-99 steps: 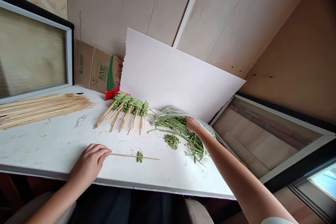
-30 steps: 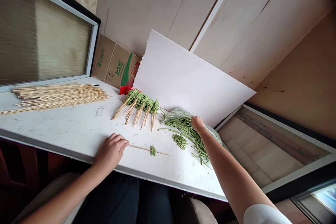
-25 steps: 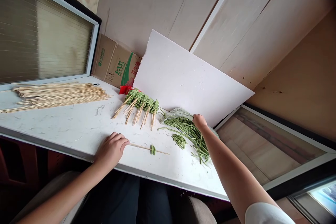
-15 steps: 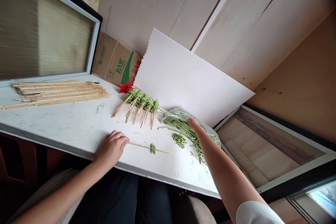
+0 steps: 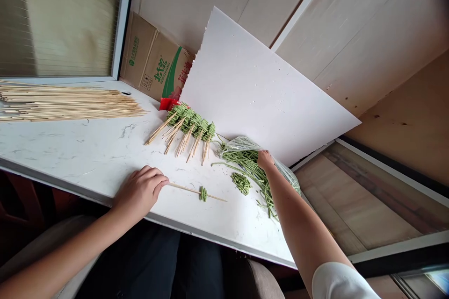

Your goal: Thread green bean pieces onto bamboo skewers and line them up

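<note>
My left hand (image 5: 139, 190) rests on the white marble counter (image 5: 87, 159), fingers pinched on the blunt end of a bamboo skewer (image 5: 189, 190). The skewer lies flat and carries a few short green bean pieces (image 5: 202, 193). My right hand (image 5: 265, 160) reaches into the pile of long green beans (image 5: 250, 170) lying on a clear plastic bag (image 5: 242, 145); its fingers are curled down among the stalks. A small heap of cut bean pieces (image 5: 240, 182) sits between the two hands.
Finished bean skewers (image 5: 187, 130) fan out at the back by a red item (image 5: 167, 103). A big bundle of bare skewers (image 5: 66, 103) lies far left. A white foam board (image 5: 259, 88) and a cardboard box (image 5: 152, 65) lean on the wall. The counter's front edge is near my lap.
The view has tilted down and shifted. My right hand has kept working in the long beans, moving slightly within the pile. My left hand has stayed on the skewer end.
</note>
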Tool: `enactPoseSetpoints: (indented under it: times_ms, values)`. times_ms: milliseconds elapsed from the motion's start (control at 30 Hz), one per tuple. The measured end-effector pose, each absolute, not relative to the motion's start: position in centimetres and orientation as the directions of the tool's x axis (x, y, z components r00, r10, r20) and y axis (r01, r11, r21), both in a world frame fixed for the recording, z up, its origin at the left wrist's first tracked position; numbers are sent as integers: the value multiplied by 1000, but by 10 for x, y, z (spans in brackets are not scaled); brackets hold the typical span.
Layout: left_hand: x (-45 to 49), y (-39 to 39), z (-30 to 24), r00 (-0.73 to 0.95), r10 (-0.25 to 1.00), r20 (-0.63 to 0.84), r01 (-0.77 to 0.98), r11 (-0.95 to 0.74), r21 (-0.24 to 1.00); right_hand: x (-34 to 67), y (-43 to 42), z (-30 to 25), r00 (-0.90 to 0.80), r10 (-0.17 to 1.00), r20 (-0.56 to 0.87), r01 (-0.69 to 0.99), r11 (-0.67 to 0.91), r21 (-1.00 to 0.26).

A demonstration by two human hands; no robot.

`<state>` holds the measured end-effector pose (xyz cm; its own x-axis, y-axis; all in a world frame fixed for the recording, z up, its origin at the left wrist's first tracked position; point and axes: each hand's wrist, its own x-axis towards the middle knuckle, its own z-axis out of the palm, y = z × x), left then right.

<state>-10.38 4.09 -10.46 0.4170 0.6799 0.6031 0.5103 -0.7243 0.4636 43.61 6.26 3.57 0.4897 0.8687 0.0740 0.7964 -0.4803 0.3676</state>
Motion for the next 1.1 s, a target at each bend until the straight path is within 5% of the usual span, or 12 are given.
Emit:
enactPoseSetpoints:
  times_ms: [767, 833, 933, 1100]
  values:
    - [-103, 40, -100, 418, 691, 589, 514, -715, 474, 389, 46, 70, 309, 933, 183, 846, -358, 395]
    - [-104, 40, -100, 418, 690, 591, 510, -717, 476, 374, 45, 93, 230, 939, 257, 886, -311, 343]
    - [-105, 41, -100, 402, 696, 595, 521, -708, 476, 350, 43, 135, 84, 865, 494, 982, -156, 105]
    - [-112, 48, -98, 338, 721, 604, 597, -661, 455, 295, 31, 186, 105, 697, 709, 934, 176, -311]
